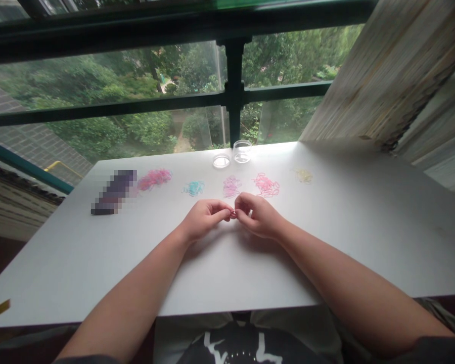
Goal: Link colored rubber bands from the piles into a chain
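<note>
My left hand (206,218) and my right hand (260,215) meet above the middle of the white table. Each is closed in a pinch, thumb against forefinger. Between the fingertips is a small pinkish piece (233,214), mostly covered; its exact shape cannot be made out. Just beyond my hands lie loose piles of thin, small loops: a lilac pile (232,186) and a pink pile (266,185) are closest. Farther left are a turquoise pile (194,188) and a larger pink-and-purple pile (155,179). A pale yellow pile (304,175) lies to the right.
At the back edge stands a clear round container (242,151), with a clear round lid (221,161) beside it. A dark, pixelated oblong object (114,192) lies at the left. Behind the table (227,275) is a green-framed window (234,76), with a curtain (349,76) at right.
</note>
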`<state>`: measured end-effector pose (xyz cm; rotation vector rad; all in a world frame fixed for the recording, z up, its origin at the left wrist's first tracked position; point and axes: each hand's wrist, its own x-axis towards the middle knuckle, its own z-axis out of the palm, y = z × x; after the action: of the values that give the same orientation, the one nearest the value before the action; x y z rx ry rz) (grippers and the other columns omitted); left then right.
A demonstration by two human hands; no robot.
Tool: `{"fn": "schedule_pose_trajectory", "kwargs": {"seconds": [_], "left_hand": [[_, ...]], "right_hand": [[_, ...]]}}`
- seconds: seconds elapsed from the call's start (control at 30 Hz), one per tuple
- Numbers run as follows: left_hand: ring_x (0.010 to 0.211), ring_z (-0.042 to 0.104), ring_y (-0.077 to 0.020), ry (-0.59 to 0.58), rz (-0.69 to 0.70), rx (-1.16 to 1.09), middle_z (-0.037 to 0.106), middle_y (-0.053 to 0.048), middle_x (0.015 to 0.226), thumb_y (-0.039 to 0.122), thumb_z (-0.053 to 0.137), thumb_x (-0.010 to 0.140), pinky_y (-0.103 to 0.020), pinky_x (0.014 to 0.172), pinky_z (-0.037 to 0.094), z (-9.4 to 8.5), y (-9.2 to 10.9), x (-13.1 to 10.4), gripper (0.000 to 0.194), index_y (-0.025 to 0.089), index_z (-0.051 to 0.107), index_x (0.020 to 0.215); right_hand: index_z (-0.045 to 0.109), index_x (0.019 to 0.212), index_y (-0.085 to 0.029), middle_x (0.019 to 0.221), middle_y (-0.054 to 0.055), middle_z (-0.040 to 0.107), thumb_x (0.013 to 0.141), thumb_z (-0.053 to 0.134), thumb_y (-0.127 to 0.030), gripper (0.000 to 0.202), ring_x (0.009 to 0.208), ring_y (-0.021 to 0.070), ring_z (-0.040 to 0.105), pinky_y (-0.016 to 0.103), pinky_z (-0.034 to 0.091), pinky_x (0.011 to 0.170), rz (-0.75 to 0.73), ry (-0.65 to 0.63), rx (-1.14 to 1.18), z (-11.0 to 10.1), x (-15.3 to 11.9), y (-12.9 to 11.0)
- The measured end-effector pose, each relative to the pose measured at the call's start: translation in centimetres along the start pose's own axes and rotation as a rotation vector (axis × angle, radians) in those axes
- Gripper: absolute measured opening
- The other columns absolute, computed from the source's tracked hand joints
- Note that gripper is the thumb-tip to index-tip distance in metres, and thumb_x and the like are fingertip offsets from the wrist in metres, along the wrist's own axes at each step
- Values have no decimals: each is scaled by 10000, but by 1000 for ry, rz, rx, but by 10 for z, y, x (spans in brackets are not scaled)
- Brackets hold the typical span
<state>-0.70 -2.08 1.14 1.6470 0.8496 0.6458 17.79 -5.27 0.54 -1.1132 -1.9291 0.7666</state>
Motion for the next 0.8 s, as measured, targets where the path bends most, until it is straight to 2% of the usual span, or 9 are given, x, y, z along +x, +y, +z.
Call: {"fn": "schedule_pose_trajectory", "kwargs": {"seconds": [0.43, 0.8], "left_hand": [[678, 599, -146, 72, -33, 62, 680, -63, 738, 368, 596, 756, -231, 599, 448, 3, 3, -1, 262, 125, 687, 787], [669, 604, -148, 82, -37, -67, 701, -66, 746, 318, 643, 725, -253, 638, 484, 1, 0, -1, 213, 134, 715, 804]], "right_hand": [[519, 765, -194, 728, 7, 598, 704, 522, -80, 130, 627, 112, 534, 228, 429, 579, -120, 24, -109, -2, 1, -1], [544, 730, -193, 686, 2, 602, 729, 535, -108, 85, 603, 113, 542, 227, 435, 572, -90, 61, -119, -2, 1, -1]]}}
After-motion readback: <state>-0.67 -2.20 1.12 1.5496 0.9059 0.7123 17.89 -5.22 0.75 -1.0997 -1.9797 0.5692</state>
